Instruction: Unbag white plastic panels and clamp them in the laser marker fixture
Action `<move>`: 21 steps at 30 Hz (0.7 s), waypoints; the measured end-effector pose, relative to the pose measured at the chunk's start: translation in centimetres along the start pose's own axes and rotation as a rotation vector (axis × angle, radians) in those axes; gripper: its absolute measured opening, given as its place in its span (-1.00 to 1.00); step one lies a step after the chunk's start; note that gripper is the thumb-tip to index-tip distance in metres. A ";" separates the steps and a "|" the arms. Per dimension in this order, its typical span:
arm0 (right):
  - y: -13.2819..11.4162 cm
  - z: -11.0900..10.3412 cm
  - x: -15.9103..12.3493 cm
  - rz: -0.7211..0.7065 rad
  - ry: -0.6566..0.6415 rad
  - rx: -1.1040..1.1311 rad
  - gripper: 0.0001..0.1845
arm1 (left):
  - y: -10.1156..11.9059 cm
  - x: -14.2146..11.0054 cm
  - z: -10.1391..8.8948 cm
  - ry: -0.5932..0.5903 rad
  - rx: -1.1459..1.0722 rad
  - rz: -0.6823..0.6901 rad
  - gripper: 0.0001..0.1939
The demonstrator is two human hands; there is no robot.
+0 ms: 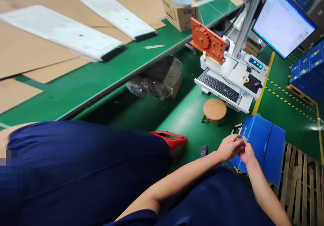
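A blue corrugated plastic box point(265, 145) rests tilted on a wooden pallet point(301, 175) at the lower right. My left hand point(229, 147) and my right hand point(246, 154) meet at the box's near left edge. Their fingers are curled and pinched on that edge, close together. A white label shows on the box just above my fingers. Both forearms reach in from the bottom of the view.
A person in navy clothing point(83, 172) bends across the lower left. Nearby stand a round wooden stool point(214, 109), a red plastic stool point(174, 141), and a workstation with keyboard point(219, 87), monitor point(282, 23) and orange gear fixture point(207, 40). Cardboard sheets point(30, 50) cover the green bench.
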State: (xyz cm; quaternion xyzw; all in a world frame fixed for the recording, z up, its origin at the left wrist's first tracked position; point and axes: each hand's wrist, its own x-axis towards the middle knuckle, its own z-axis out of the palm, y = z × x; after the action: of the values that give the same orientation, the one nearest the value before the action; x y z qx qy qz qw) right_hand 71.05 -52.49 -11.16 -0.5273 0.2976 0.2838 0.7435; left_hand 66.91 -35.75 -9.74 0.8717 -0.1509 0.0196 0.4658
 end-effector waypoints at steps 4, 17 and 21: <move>-0.2 4.0 0.5 -0.016 -0.125 -0.030 -0.83 | -1.4 0.0 -2.3 0.079 0.028 -0.045 -0.74; -1.4 10.9 8.2 0.069 -0.345 0.013 -0.79 | -7.1 5.5 -5.8 0.374 0.045 -0.611 -0.71; -5.3 12.6 11.4 0.053 -0.512 -0.054 -0.75 | -8.3 10.4 -7.8 0.380 0.094 -0.721 -0.79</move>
State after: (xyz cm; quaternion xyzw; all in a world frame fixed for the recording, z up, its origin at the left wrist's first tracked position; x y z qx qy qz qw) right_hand 84.31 -40.78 -12.99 -0.4499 0.1055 0.4353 0.7726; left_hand 80.01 -27.65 -10.21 0.8699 0.2543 0.0227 0.4221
